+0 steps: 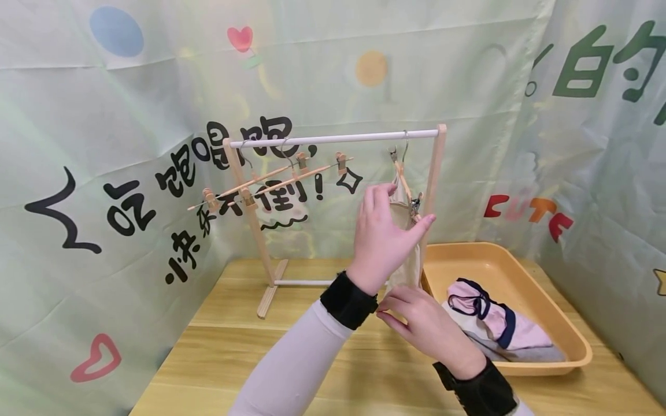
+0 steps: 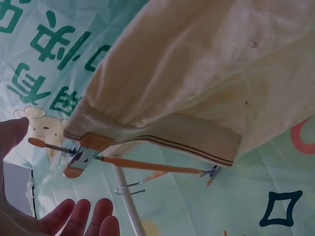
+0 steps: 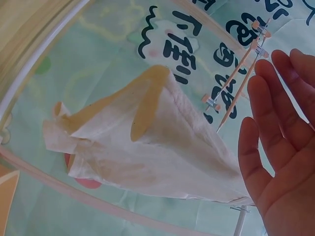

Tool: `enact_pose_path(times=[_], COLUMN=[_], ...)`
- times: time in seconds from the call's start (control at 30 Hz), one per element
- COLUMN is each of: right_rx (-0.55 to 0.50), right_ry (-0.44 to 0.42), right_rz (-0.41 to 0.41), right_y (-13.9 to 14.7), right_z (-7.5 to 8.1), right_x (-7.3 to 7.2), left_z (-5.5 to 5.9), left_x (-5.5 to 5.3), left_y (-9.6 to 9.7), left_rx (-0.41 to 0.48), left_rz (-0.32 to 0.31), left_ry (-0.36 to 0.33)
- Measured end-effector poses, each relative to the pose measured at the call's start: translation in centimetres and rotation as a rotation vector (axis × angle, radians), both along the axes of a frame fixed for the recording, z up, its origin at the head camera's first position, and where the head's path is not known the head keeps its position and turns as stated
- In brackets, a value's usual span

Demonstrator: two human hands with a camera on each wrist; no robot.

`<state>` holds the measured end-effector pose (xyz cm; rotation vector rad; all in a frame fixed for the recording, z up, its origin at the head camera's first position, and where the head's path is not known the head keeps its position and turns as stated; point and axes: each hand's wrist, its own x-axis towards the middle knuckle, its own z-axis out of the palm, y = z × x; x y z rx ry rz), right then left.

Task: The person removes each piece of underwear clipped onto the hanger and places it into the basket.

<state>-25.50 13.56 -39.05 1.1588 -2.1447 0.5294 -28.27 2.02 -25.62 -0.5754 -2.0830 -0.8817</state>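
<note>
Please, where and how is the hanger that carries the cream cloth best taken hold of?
I would pinch the hanger by the middle of its bar, below the hook, coming from the left: the right post stands close on the other side. The clips sit near the bar's ends and grip the cream cloth by its banded edge, so the middle looks freest.

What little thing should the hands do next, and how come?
Probably reach the right hand over to the pink cloth in the orange tray. The cream cloth already hangs with a clip on its waistband, the right hand's fingers look loose, and two bare hangers hang on the rack.
</note>
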Motion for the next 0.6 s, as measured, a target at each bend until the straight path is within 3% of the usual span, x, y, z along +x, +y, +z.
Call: enact_pose_path(times=[0.6], right_rx=[0.04], right_ry=[-0.079], right_rz=[-0.011], right_y=[-0.3], right_z=[-0.3], right_x=[0.4], left_z=[-0.2], left_x=[-1.0], left_y=[1.5], left_rx=[-0.086], left_rz=[0.047], left_ry=[0.02])
